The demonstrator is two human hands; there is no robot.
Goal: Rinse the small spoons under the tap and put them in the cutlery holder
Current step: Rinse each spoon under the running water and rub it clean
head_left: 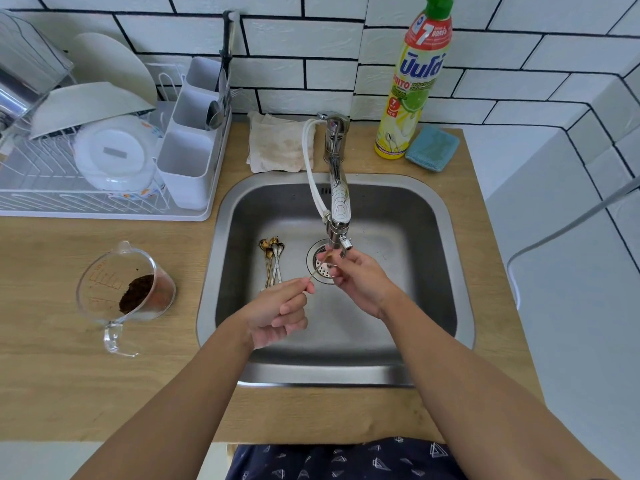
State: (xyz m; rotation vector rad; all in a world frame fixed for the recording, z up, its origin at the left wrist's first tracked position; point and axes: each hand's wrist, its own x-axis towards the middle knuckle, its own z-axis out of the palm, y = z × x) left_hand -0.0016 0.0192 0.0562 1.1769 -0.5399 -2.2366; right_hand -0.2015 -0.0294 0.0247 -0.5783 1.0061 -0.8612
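Observation:
One small spoon [313, 274] is held over the drain, right under the tap [337, 202] spout. My left hand [277, 313] pinches the end of its thin handle. My right hand [356, 278] has its fingers on the bowl end, which they partly hide. Several more small spoons [272, 259], stained brown, lie side by side on the bottom of the steel sink [433, 237], left of the drain. The white cutlery holder [188, 154] hangs on the right end of the dish rack and has larger cutlery in its middle compartment.
The dish rack [86, 188] with plates and bowls stands at the back left. A clear measuring jug [126, 292] with brown powder sits on the wooden counter left of the sink. A folded cloth [277, 143], a dish soap bottle [412, 81] and a blue sponge [433, 147] stand behind the sink.

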